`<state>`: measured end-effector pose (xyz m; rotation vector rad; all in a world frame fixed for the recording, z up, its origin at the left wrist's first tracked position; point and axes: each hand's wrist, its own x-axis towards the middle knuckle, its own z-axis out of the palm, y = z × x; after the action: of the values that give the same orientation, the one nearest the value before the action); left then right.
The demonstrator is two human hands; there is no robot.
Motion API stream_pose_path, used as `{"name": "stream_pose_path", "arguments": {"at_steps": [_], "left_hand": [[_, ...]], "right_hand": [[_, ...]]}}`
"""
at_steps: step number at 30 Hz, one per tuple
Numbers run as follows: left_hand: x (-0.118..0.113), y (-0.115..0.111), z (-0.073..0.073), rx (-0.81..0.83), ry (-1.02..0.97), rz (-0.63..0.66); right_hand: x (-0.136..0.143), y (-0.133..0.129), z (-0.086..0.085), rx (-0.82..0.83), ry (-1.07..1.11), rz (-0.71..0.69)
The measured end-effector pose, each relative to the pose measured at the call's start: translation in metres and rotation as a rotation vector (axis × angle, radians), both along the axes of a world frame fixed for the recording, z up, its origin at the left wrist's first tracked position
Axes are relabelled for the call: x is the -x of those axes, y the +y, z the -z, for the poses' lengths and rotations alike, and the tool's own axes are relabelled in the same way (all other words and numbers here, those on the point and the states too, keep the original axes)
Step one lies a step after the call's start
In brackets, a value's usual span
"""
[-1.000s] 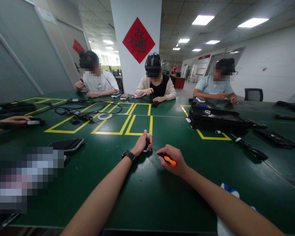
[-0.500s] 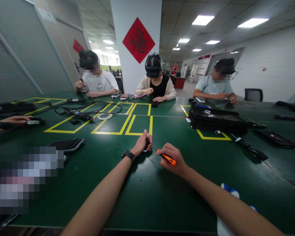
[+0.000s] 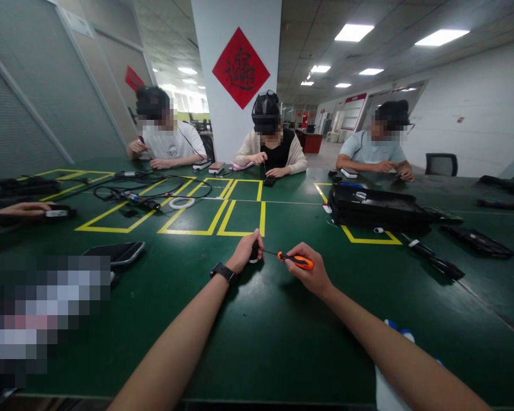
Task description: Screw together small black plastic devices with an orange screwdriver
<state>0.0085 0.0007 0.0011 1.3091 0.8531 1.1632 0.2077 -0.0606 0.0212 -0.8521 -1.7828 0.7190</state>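
Near the middle of the green table (image 3: 240, 308), my left hand (image 3: 246, 251) is closed around a small black object (image 3: 254, 252) with a pale lower edge; its details are too small to tell. To the right, my right hand (image 3: 308, 271) grips an orange and black screwdriver (image 3: 300, 261). The screwdriver lies nearly level, its thin shaft pointing left, and the tip reaches the black object. A black watch (image 3: 223, 272) is on my left wrist.
A black open case (image 3: 377, 208) stands at the right, with dark tools (image 3: 441, 262) near it. Cables (image 3: 141, 200) and a white ring (image 3: 182, 202) lie back left. A phone-like device (image 3: 120, 252) is at the left. Several people sit around the table.
The screwdriver has turned from slanting to nearly level, and my right hand has moved slightly right. My left hand has tilted a little, with the black object still in it.
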Motion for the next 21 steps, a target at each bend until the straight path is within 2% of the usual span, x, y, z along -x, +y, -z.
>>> {"name": "stream_pose_path", "arguments": {"at_steps": [5,10,13,17,21], "left_hand": [[0.001,0.003,0.0,-0.066,0.045,-0.117],[-0.002,0.001,-0.003,-0.184,0.145,-0.085],[-0.004,-0.002,-0.005,-0.22,0.244,-0.066],[-0.005,-0.004,-0.006,-0.341,0.408,-0.102],[-0.003,-0.005,-0.007,-0.394,0.454,-0.13]], "right_hand": [[-0.008,0.014,0.0,0.054,-0.027,0.041],[-0.012,0.024,0.009,0.117,-0.138,0.068],[-0.014,0.028,0.015,0.089,-0.231,0.096],[-0.014,0.032,0.016,0.002,-0.413,0.133],[-0.013,0.035,0.015,-0.048,-0.477,0.101]]}}
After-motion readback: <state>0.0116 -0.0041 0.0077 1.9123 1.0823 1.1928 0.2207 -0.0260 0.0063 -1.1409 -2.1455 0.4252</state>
